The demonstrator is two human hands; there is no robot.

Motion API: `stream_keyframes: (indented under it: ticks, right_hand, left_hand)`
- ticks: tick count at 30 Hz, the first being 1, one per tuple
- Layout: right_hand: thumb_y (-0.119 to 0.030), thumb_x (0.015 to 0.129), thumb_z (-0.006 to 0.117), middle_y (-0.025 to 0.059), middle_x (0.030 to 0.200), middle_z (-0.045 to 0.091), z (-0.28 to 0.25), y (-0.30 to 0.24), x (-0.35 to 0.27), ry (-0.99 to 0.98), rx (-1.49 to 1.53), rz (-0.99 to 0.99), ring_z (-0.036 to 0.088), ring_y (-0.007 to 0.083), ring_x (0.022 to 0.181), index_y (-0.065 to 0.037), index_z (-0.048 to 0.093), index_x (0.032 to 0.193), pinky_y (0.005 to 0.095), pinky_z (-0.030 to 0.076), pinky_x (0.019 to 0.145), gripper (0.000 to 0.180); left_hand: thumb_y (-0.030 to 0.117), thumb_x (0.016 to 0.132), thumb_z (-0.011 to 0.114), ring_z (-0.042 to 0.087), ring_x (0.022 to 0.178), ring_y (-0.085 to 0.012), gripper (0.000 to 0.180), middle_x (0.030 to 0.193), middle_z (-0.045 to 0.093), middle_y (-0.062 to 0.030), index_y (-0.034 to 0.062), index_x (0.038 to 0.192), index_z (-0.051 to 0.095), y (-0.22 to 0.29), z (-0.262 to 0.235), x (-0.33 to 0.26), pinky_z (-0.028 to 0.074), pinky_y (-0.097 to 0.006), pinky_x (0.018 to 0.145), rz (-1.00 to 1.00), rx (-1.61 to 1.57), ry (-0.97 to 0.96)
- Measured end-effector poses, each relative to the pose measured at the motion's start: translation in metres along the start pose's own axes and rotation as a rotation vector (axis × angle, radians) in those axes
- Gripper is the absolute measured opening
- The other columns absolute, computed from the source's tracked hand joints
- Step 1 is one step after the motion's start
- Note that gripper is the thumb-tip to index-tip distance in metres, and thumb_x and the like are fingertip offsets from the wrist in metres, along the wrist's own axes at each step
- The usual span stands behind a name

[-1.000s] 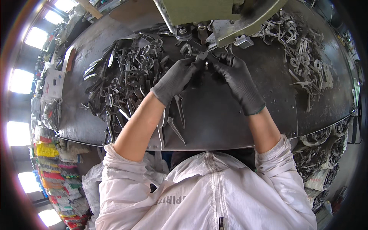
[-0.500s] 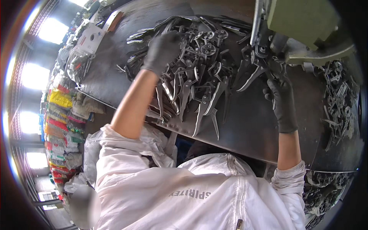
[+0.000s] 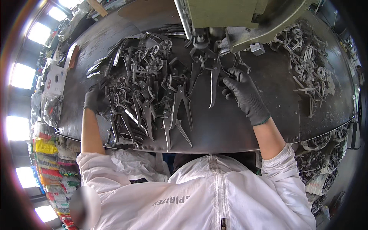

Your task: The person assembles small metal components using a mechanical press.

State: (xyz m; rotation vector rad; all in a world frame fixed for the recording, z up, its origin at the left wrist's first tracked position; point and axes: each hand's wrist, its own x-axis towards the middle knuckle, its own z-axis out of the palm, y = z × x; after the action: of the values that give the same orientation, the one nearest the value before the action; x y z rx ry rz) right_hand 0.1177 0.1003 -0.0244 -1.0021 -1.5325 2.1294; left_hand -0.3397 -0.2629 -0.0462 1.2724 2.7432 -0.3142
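Observation:
Under the green press head (image 3: 226, 13) sits a dark plier-like metal tool (image 3: 213, 82), its handles pointing toward me. My right hand (image 3: 245, 97), in a dark grey glove, reaches the tool's right side with thumb and fingers curled in. Those fingertips close on a dark part of it. At the left edge of a large heap of similar plier-like tools (image 3: 147, 101) is my left hand (image 3: 96, 99), gloved alike. Its fingers blend into the dark metal, so their grip is hidden. Several tools in the heap carry round spoked discs.
A second heap of metal tools (image 3: 306, 69) lies at the right on the dark metal table (image 3: 276, 138). A small metal block (image 3: 257, 49) stands beside the press. White cardboard box (image 3: 56, 79) and plastic bags are at the far left. Stacked colourful sacks (image 3: 48, 147) rise beyond the table's left edge.
My view has swung to the right. My left hand has come from the far side of the heap to its left edge. My right hand remains near the tool under the press.

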Motion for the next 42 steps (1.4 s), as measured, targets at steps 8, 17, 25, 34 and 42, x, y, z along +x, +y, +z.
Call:
stream_keyframes:
  ticks: [8, 17, 25, 34, 42]
  right_hand:
    - [-0.006, 0.086, 0.054, 0.0054, 0.081, 0.057, 0.005, 0.006, 0.002, -0.006, 0.065, -0.016, 0.057, 0.0086, 0.056, 0.002, 0.049, 0.115, 0.0203, 0.049, 0.048, 0.03]
    - [-0.002, 0.08, 0.055, 0.0125, 0.094, 0.061, -0.014, -0.03, 0.033, -0.167, -0.716, -0.616, 0.062, 0.0251, 0.08, -0.005, 0.056, 0.113, 0.0343, 0.05, 0.074, 0.033]
    - [-0.007, 0.08, 0.052, 0.0095, 0.106, 0.059, -0.067, -0.055, 0.067, -0.23, -1.677, -0.816, 0.057, 0.0299, 0.095, -0.019, 0.059, 0.111, 0.0389, 0.046, 0.083, 0.034]
    - [0.0, 0.08, 0.056, 0.0093, 0.089, 0.064, -0.075, -0.033, 0.016, -0.019, -1.126, -0.916, 0.062, 0.0225, 0.076, -0.007, 0.057, 0.113, 0.0288, 0.051, 0.069, 0.033]
    - [-0.008, 0.084, 0.059, 0.0044, 0.089, 0.062, -0.012, -0.034, 0.01, -0.158, 0.01, -0.092, 0.057, 0.0081, 0.073, 0.001, 0.06, 0.103, 0.0218, 0.048, 0.064, 0.02]
  left_hand:
    - [0.003, 0.084, 0.055, 0.06, 0.09, -0.0199, 0.033, 0.101, 0.062, -0.0109, -0.001, 0.117, 0.053, 0.13, -0.121, -0.04, 0.048, -0.029, 0.081, 0.37, -0.476, 0.309]
    - [0.014, 0.087, 0.054, 0.053, 0.064, -0.0067, 0.024, 0.078, 0.055, -0.0016, -0.0011, 0.107, 0.054, 0.378, -0.125, -0.043, 0.045, -0.019, 0.055, 0.489, -1.312, -0.469]
    - [0.012, 0.087, 0.051, 0.057, 0.066, -0.0092, 0.016, 0.078, 0.056, -0.0036, -0.0032, 0.091, 0.053, 0.373, -0.083, -0.008, 0.047, -0.024, 0.055, 0.162, -0.987, -0.229]
    - [0.012, 0.09, 0.045, 0.054, 0.102, -0.0166, 0.034, 0.108, 0.059, -0.015, -0.0037, 0.12, 0.048, 0.365, -0.106, -0.019, 0.04, -0.027, 0.09, 0.338, -1.232, -0.161]
    - [0.006, 0.093, 0.037, 0.057, 0.097, -0.0163, 0.033, 0.107, 0.059, -0.0125, -0.0076, 0.124, 0.041, 0.383, -0.108, -0.004, 0.047, -0.026, 0.087, 0.361, -1.283, -0.285]
